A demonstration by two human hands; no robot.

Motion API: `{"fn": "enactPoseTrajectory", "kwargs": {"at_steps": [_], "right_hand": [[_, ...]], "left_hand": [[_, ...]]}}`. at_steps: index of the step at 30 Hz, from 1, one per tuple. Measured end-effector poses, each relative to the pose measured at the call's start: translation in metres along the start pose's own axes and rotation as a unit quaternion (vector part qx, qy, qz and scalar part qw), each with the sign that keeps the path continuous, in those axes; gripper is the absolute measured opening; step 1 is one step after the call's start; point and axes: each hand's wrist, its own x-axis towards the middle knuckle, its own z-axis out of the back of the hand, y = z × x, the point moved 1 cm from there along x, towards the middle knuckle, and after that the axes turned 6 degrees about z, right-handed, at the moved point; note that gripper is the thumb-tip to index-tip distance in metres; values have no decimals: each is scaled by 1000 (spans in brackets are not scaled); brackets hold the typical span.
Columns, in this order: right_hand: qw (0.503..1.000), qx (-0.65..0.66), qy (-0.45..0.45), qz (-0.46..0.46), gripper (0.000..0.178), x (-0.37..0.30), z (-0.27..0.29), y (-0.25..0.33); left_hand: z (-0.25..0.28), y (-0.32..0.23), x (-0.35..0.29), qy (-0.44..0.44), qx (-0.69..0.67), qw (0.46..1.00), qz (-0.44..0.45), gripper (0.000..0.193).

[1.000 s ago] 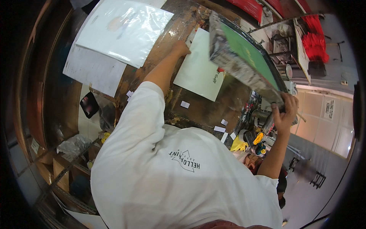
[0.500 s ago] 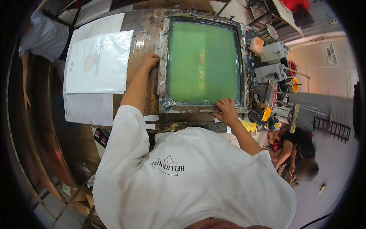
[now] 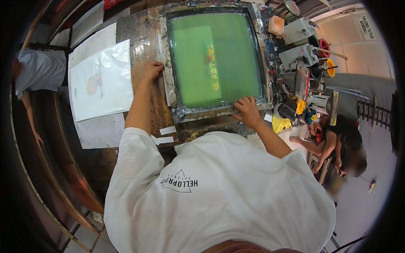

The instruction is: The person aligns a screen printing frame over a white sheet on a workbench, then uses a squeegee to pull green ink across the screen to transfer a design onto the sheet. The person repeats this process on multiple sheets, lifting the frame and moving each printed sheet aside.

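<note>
A silkscreen frame (image 3: 213,112) with a green mesh (image 3: 240,71) lies on a worn, paint-stained table. Yellowish lettering shows in the mesh, and a paler rectangle is visible through its left half. My left hand (image 3: 152,70) is closed in a pinch at the frame's left side, beside a narrow white strip (image 3: 169,90); what its fingers hold, if anything, is hidden. Over the near rim, toward the right corner, the fingers of my right hand (image 3: 247,110) are curled, gripping the frame.
Left of the frame lies a clear plastic sheet (image 3: 103,80) with a faint print, over white boards. Small white paper strips (image 3: 167,130) are at the near edge. Paint tins (image 3: 287,82), tubs and a yellow cloth (image 3: 280,123) crowd the right. A person (image 3: 344,139) sits lower right; another (image 3: 40,69) stands left.
My view has shifted, so the frame appears farther up and left. The pale rectangle and lettering under the mesh show more sharply. Both hands keep their places at the frame.
</note>
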Motion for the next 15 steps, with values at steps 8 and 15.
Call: {"fn": "enactPoseTrajectory", "kwargs": {"at_steps": [8,15], "right_hand": [[1000,18,-11,0,43,-2,-2,-2],[1000,13,-8,-5,44,-4,-6,-3]], "left_hand": [[3,5,-8,37,-78,996,39,18],[0,16,-3,26,-96,994,40,21]]}}
